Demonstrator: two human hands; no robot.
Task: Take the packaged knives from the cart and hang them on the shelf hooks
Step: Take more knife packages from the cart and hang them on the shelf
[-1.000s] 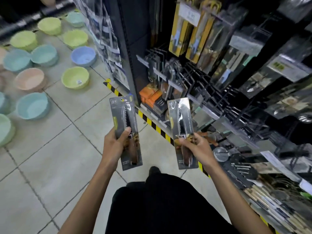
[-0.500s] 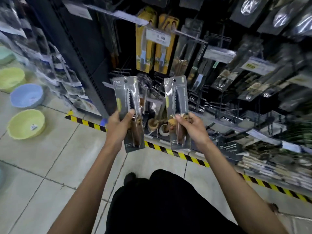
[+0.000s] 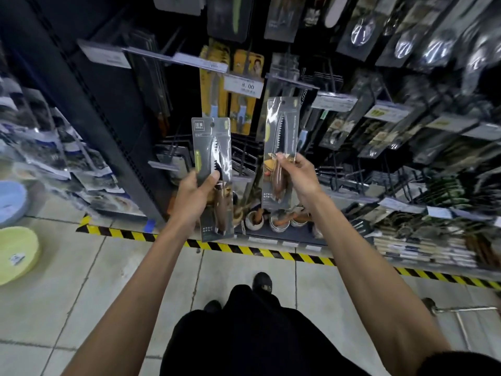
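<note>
One packaged knife (image 3: 212, 147) is gripped near its middle by the left hand (image 3: 193, 196), the thumb laid across the front. A second packaged knife (image 3: 282, 123) is pinched by the right hand (image 3: 296, 175) and held higher, upright, before the bare shelf hooks (image 3: 245, 157). The fingers behind both packs are hidden. Goods hung to the right are blurred. A metal frame (image 3: 461, 310) is cut off at the right edge. Open tiled floor (image 3: 238, 267) is seen before the striped tape (image 3: 260, 251).
</note>
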